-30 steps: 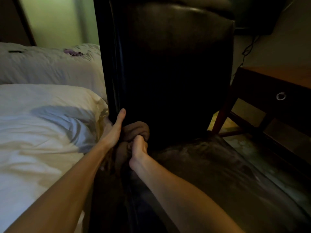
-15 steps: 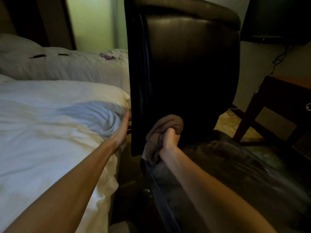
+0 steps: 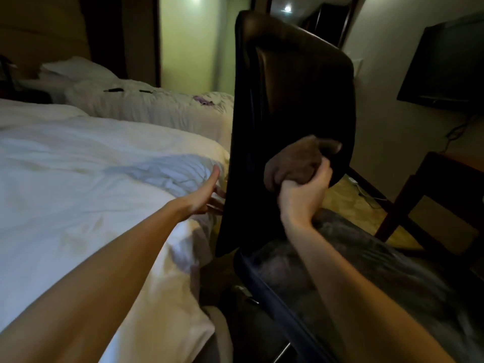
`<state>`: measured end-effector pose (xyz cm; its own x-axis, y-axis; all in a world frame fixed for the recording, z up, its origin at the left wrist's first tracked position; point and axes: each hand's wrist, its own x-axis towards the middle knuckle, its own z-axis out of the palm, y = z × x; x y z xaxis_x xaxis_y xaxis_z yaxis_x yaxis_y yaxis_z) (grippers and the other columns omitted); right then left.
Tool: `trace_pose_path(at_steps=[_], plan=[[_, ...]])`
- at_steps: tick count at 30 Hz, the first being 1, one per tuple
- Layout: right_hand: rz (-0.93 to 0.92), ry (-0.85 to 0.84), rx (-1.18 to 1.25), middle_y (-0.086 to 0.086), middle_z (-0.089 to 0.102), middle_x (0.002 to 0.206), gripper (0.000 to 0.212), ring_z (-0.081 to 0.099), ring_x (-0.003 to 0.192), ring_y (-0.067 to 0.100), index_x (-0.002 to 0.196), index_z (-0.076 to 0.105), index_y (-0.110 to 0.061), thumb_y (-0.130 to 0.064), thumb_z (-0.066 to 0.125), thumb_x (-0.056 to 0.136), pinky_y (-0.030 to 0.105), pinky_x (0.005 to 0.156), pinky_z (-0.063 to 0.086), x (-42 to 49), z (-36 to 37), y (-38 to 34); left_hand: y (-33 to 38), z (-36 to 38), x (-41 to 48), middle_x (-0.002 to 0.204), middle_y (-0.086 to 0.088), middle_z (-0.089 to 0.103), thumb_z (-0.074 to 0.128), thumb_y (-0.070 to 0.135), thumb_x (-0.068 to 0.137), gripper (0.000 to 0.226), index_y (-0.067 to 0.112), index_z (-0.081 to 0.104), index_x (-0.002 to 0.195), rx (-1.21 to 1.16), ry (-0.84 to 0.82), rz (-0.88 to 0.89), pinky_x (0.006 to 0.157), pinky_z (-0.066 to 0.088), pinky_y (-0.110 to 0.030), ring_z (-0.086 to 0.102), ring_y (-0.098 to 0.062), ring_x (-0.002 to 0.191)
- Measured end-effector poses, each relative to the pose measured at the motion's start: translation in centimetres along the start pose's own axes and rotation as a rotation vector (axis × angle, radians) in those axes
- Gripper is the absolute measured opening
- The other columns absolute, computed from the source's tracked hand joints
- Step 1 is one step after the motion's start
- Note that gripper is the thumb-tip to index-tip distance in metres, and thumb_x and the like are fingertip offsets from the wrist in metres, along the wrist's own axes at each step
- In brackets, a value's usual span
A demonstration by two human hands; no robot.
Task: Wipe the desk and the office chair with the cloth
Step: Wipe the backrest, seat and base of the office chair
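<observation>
Up the office chair (image 3: 288,100) backrest the cloth (image 3: 296,163) has climbed. I see the bed (image 3: 78,179) left of the chair, the counter (image 3: 450,179) to its right. My right hand (image 3: 303,195) clutches the bunched cloth against the backrest; my left hand (image 3: 205,196), fingers straight, touches the chair's left edge.

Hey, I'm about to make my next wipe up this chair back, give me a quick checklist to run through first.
1. Cloth gripped: right hand has its fingers curled tight round the bunched brown cloth: ok.
2. Cloth on the surface: it presses against the lower part of the backrest: ok.
3. Chair steadied: left hand reaches with straight fingers behind the backrest's left edge; contact is hidden: cannot tell.
4. Bedding out of the way: the white bedding lies right beside that edge: not ok.
5. Desk done: only a corner of the desk shows: cannot tell.
</observation>
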<state>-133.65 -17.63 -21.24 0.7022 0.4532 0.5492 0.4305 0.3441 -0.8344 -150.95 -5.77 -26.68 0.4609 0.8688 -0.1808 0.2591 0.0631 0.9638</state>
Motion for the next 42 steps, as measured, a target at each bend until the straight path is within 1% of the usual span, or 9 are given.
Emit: trace_pose_path(at_steps=[3, 6, 10, 14, 23, 31, 35, 38, 42], plan=[[-0.250, -0.058, -0.074, 0.008, 0.049, 0.139, 0.056, 0.053, 0.125, 0.026, 0.133, 0.054, -0.014, -0.034, 0.056, 0.081, 0.038, 0.105, 0.043, 1.2, -0.9, -2.8, 1.3, -0.1, -1.8, 0.112, -0.007, 0.074, 0.011, 0.073, 0.098, 0.087, 0.010, 0.064, 0.122, -0.042, 0.067, 0.074, 0.070, 0.053, -0.021, 0.072, -0.015, 0.089], [-0.424, -0.081, -0.130, 0.002, 0.044, 0.146, 0.061, 0.049, 0.131, 0.020, 0.135, 0.053, -0.022, -0.045, 0.052, 0.078, 0.024, 0.103, 0.036, 1.5, -0.9, -5.4, 3.0, 0.3, -3.0, 0.112, -0.002, 0.072, 0.012, 0.065, 0.103, 0.074, 0.016, 0.065, 0.122, -0.193, 0.108, 0.187, 0.080, 0.050, -0.022, 0.069, -0.011, 0.093], [-0.731, -0.121, -0.390, 0.009, 0.043, 0.150, 0.057, 0.047, 0.135, 0.034, 0.138, 0.055, -0.020, -0.028, 0.065, 0.082, 0.050, 0.112, 0.039, 2.2, -0.1, -8.3, 3.3, 1.0, -4.2, 0.087, 0.001, 0.079, 0.022, 0.062, 0.105, 0.072, 0.008, 0.070, 0.109, -0.296, 0.149, 0.248, 0.065, 0.055, -0.014, 0.076, -0.009, 0.079], [-1.113, -0.311, -0.816, 0.008, 0.048, 0.150, 0.052, 0.038, 0.142, 0.039, 0.136, 0.058, -0.021, -0.029, 0.063, 0.084, 0.055, 0.119, 0.025, 2.7, 1.0, -9.5, 2.2, 1.3, -4.7, 0.090, -0.009, 0.079, 0.025, 0.064, 0.104, 0.078, 0.003, 0.074, 0.106, -0.361, 0.173, 0.269, 0.066, 0.058, -0.018, 0.077, -0.016, 0.083], [-1.359, -0.324, -0.827, 0.004, 0.066, 0.128, 0.017, 0.059, 0.106, 0.036, 0.104, 0.069, -0.017, -0.019, 0.061, 0.089, 0.046, 0.091, 0.043, -1.7, -1.1, -2.3, 1.7, 1.1, -5.1, 0.103, -0.013, 0.076, 0.015, 0.074, 0.099, 0.092, 0.004, 0.075, 0.102, -0.431, 0.097, 0.204, 0.093, 0.057, -0.036, 0.071, -0.029, 0.102], [-1.419, -0.748, -0.962, 0.003, 0.068, 0.120, 0.042, 0.063, 0.109, 0.033, 0.106, 0.071, -0.018, -0.015, 0.079, 0.064, 0.040, 0.082, 0.051, -5.1, -4.8, 3.0, 1.4, 0.9, -5.6, 0.129, -0.020, 0.068, 0.005, 0.082, 0.092, 0.107, 0.003, 0.064, 0.133, -0.441, -0.055, 0.138, 0.117, 0.039, -0.046, 0.061, -0.033, 0.126], [-1.411, -0.500, -0.685, 0.007, 0.069, 0.126, 0.023, 0.064, 0.100, 0.038, 0.108, 0.074, -0.013, -0.014, 0.064, 0.087, 0.045, 0.085, 0.047, -3.6, -5.9, 0.3, 1.3, 0.5, -6.4, 0.116, -0.018, 0.074, 0.010, 0.085, 0.090, 0.105, 0.006, 0.074, 0.115, -0.368, -0.057, 0.180, 0.106, 0.051, -0.040, 0.070, -0.030, 0.113], [-1.440, -0.309, -0.598, 0.008, 0.066, 0.133, 0.024, 0.059, 0.119, 0.040, 0.113, 0.074, -0.013, -0.018, 0.063, 0.093, 0.053, 0.101, 0.041, -2.6, -5.5, -3.3, 1.3, 0.3, -7.3, 0.111, -0.016, 0.076, 0.012, 0.087, 0.089, 0.107, 0.003, 0.076, 0.107, -0.350, -0.113, 0.197, 0.088, 0.060, -0.032, 0.074, -0.026, 0.102], [-1.511, -0.323, -0.675, 0.004, 0.066, 0.133, 0.023, 0.059, 0.116, 0.035, 0.113, 0.074, -0.017, -0.020, 0.058, 0.096, 0.050, 0.099, 0.042, -4.4, -4.3, -4.7, 1.4, 0.7, -8.2, 0.086, -0.010, 0.060, 0.019, 0.089, 0.088, 0.097, 0.006, 0.068, 0.100, -0.380, -0.161, 0.228, 0.072, 0.045, -0.033, 0.056, -0.024, 0.083]])
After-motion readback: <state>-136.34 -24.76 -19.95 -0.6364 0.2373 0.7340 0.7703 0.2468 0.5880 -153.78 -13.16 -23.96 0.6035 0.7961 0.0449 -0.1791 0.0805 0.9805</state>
